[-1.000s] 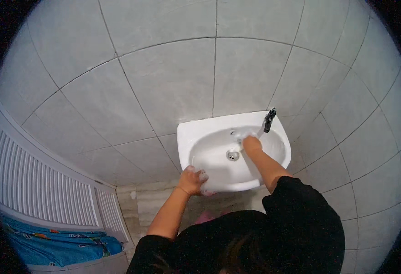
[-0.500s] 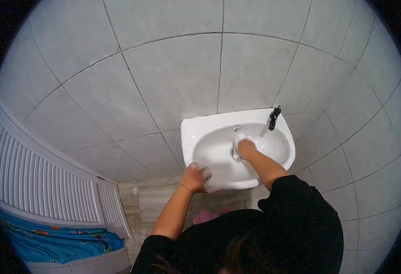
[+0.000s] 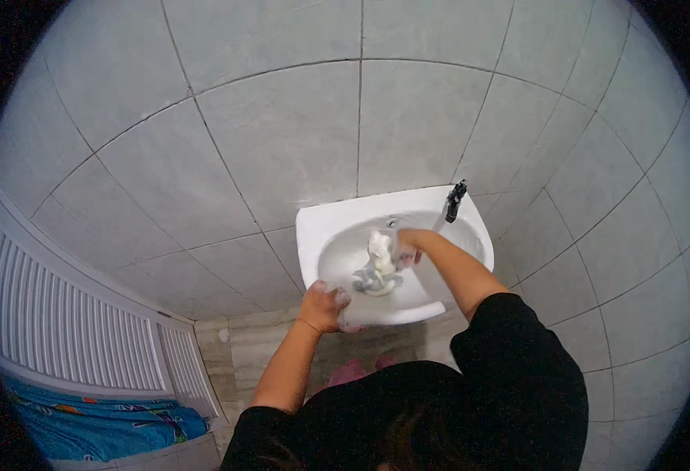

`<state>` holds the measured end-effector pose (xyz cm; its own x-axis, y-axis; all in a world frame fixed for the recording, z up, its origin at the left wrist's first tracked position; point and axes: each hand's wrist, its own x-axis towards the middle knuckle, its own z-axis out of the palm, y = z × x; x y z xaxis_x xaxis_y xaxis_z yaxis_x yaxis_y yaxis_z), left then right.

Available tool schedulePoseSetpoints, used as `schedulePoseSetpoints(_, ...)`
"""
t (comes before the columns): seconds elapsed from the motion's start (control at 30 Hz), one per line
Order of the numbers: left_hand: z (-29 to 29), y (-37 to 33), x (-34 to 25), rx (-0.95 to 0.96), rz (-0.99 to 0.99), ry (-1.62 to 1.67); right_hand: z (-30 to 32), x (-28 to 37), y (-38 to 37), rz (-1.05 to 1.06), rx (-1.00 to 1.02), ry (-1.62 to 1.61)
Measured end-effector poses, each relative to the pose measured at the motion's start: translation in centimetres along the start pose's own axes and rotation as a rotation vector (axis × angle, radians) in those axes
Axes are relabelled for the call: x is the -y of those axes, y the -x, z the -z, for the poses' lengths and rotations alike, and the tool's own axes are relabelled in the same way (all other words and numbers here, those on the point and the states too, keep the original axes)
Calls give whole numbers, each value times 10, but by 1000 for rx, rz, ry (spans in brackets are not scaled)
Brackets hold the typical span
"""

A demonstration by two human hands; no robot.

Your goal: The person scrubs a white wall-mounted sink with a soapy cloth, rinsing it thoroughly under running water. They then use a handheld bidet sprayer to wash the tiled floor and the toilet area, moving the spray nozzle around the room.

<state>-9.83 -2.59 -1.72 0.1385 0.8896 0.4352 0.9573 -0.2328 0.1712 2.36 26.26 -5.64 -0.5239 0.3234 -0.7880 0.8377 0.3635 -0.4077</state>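
Observation:
A white wall-mounted washbasin [image 3: 317, 228] hangs on a grey tiled wall. My left hand [image 3: 323, 306] grips the basin's front left rim. Inside the bowl, my right hand [image 3: 408, 246] is closed on a white soapy cloth or sponge [image 3: 379, 250] and presses it against the bowl's inner surface. Foam and grey water lie around the drain [image 3: 374, 281]. A dark tap [image 3: 455, 200] stands at the basin's back right corner, just beyond my right hand.
Grey wall tiles [image 3: 282, 133] surround the basin. A white slatted panel [image 3: 54, 334] runs along the left, with a blue patterned cloth [image 3: 102, 428] below it. Beige floor tiles [image 3: 243, 353] and pink footwear [image 3: 353, 369] show under the basin.
My right hand has moved with the white cloth from near the tap towards the bowl's left middle. My left hand has stayed on the front rim.

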Motion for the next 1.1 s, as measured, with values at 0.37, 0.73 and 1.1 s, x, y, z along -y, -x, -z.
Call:
schedulePoseSetpoints(0.37,-3,0,-4,-48,36,-21,-129,53,0,1001,-176,688)
schedulePoseSetpoints(0.73,13,-9,-15,192,69,-102,-50,-63,2,258,-125,672)
schedulePoseSetpoints(1.1,7,7,-13,-7,73,-136,-35,-79,117,91,-621,672)
